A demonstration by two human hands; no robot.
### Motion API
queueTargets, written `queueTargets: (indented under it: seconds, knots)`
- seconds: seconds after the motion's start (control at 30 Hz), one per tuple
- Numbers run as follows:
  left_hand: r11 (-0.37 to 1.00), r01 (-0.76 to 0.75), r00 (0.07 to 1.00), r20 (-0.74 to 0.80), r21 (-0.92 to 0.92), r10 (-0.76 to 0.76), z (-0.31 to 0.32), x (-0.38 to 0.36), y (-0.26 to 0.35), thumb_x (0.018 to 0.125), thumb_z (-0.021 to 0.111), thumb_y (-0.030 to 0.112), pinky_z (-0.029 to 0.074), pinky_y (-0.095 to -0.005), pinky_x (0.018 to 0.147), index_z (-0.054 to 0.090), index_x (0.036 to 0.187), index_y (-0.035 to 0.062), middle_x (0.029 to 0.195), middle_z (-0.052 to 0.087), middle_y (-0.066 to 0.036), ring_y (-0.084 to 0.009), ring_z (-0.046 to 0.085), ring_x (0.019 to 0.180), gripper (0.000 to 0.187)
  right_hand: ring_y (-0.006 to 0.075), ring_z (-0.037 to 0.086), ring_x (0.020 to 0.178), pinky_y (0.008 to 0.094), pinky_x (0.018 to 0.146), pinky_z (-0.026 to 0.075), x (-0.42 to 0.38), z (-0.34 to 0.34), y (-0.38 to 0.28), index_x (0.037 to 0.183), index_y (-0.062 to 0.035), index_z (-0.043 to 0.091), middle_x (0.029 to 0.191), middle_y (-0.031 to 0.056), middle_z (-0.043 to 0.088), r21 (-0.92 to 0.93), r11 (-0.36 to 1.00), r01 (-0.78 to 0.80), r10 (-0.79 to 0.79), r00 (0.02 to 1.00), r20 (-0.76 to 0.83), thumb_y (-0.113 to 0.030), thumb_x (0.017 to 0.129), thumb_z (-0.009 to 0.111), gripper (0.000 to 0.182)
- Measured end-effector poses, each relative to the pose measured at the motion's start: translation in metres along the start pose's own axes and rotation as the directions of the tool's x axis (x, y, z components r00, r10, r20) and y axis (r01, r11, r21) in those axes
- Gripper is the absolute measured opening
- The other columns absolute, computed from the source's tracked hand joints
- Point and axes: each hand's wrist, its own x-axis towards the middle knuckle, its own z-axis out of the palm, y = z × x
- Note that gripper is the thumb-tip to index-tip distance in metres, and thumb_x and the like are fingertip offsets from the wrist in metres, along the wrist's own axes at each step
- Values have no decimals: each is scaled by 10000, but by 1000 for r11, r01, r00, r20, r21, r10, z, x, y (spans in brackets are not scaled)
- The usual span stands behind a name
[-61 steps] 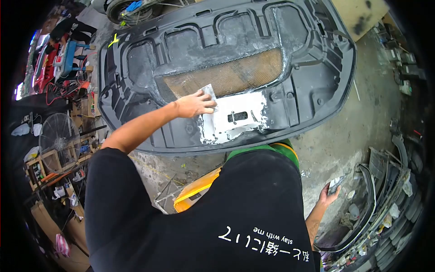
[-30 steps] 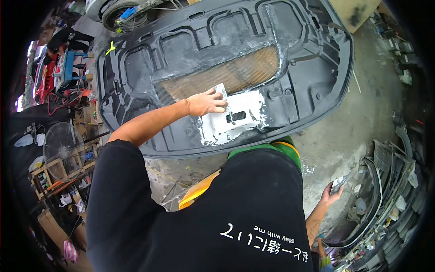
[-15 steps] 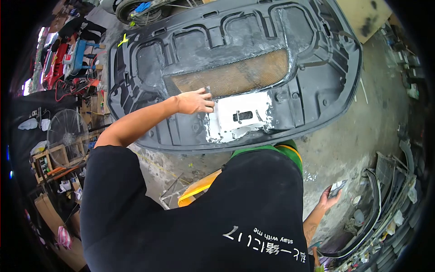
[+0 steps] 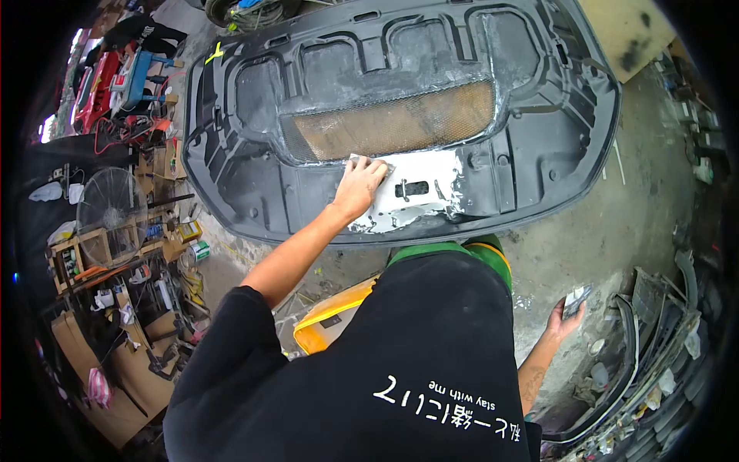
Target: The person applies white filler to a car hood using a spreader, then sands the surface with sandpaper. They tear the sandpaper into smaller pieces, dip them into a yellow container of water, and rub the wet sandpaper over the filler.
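Observation:
A large black ribbed panel (image 4: 531,165) lies ahead, with a brown mesh strip (image 4: 400,123) across its middle. Below the mesh is a white coated patch (image 4: 443,165) with a rectangular hole. My left hand (image 4: 360,187) is closed at the upper left of this patch, its fingers on a thin flat grey piece (image 4: 355,157) just under the mesh edge. Low at the right, away from the panel, my right hand (image 4: 563,319) holds a small flat plate (image 4: 575,299) with greyish-white material on it.
A yellow-edged object (image 4: 312,339) is on the floor beside my body. A fan (image 4: 112,215) and cluttered wooden shelving stand at the left. Curved trim parts (image 4: 635,346) are piled at the lower right. Another person (image 4: 142,32) bends over at the upper left.
My left hand has moved right onto the upper left of the white patch, its forearm now coming from lower down. My right hand has risen slightly, still holding the plate.

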Motion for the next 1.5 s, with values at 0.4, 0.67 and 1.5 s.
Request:
queueTargets:
  seconds: [0.4,0.67,1.5]
  knots:
    - [997,-67,997,37,48,66,1,-55,24,778,619,66,402,-437,949,627,1116,91,1208,639,-44,-260,544,1114,339,223,698,1015,379,856,584,33,49,6,1196,-30,655,1159,84,715,-71,993,-90,97,990,102,-175,922,685,311]
    - [696,150,953,-86,-703,-292,-67,-61,59,649,387,-183,470,-394,975,540,1156,41,1259,589,-117,-276,561,1187,575,232,668,1109,401,964,544,20,176,49,1287,-24,614,1229,98,686,-358,915,-185,296,911,288,-173,950,660,371]
    - [947,218,928,-250,-235,-275,-122,80,319,678,596,-77,413,-412,919,659,1154,129,1200,662,17,-256,567,1082,522,170,660,1035,314,931,523,-8,378,95,1246,52,623,1155,104,695,-719,694,-25,661,417,623,-99,1002,594,289]
